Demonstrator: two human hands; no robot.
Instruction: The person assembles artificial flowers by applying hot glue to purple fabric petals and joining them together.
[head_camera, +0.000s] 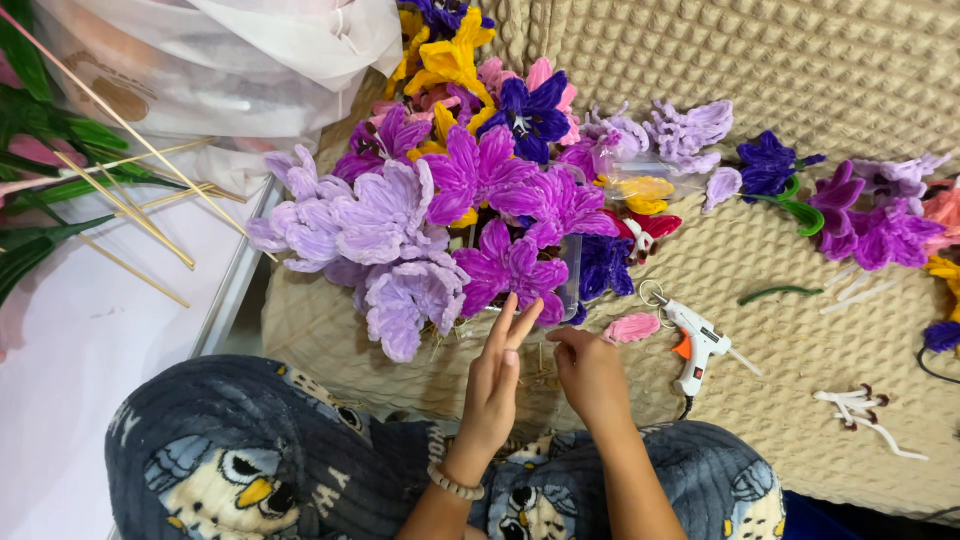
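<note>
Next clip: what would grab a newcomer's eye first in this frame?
The heap of fuzzy handmade flowers in lilac, magenta, deep purple and yellow fills the middle of the beige textured mat. Just below it, the left hand and right hand meet near a bloom. A small white glue gun with an orange trigger lies to their right, and thin wooden sticks lie on the white surface at left.

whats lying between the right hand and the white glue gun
A small fuzzy pink petal piece lies between the right hand and the white glue gun, on the beige knit surface, in the head view.
</note>
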